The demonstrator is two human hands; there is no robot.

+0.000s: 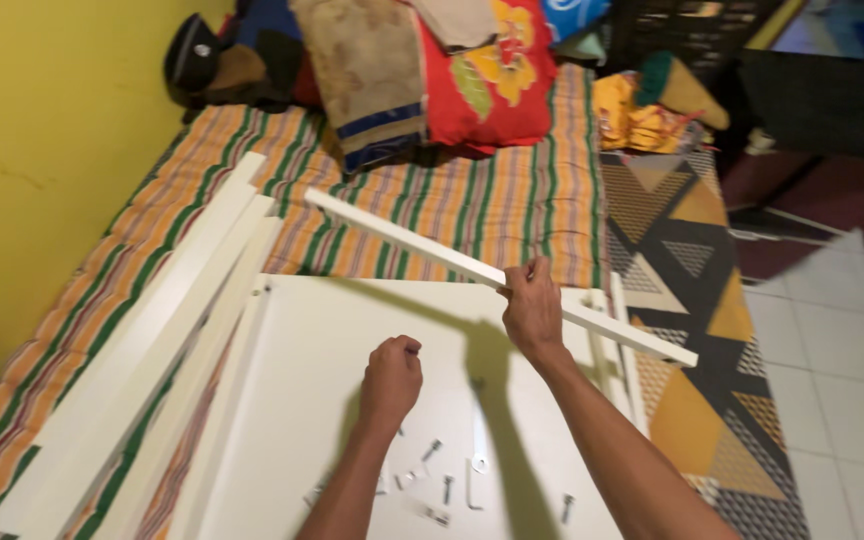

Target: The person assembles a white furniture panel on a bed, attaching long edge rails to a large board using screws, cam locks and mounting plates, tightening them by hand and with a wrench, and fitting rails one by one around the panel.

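**White Strip Held Over the Board**

Head view: right hand [532, 312] closed around a long white strip [432, 250], lifted slanting above the big white board's [312, 400] far edge, likely to keep it steady. Left hand [390, 382] curled tight over the board's middle, something small maybe inside. Screws [434, 450] lying near the board's near edge.

Both forearms are reaching fwd from the bottom edge, bare. Left hand [390, 380] is curling into a loose fist, knuckles up, fingers tucked under. Right hand [532, 310] is sitting higher & further out, wrist bent, fingers [537, 272] clamping closed round sth thin.
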